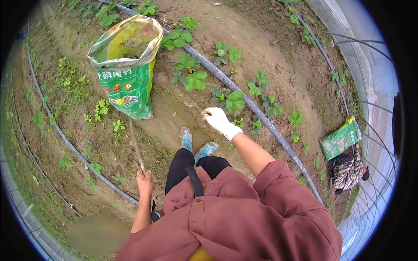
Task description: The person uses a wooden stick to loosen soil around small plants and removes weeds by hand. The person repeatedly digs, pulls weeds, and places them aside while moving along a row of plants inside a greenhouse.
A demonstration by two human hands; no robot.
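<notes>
My left hand (pixel 144 184), bare, is closed around a wooden stick (pixel 135 146) at the lower left. The stick runs up to the base of an open green woven fertilizer sack (pixel 130 88), whose mouth shows a yellow inside with some dark matter low in it. My right hand (pixel 218 120) wears a white glove with soiled fingertips. It hangs over the soil near the leafy strawberry plants (pixel 234 101), its fingers curled together; whether something small is between them cannot be told.
A grey irrigation hose (pixel 225 78) runs diagonally between plant rows, with another hose (pixel 62 127) at the left. My feet stand on the soil in blue shoe covers (pixel 186 138). At the right, a co-worker (pixel 347 173) is beside a green sack (pixel 341 138), near the plastic greenhouse wall (pixel 375 78).
</notes>
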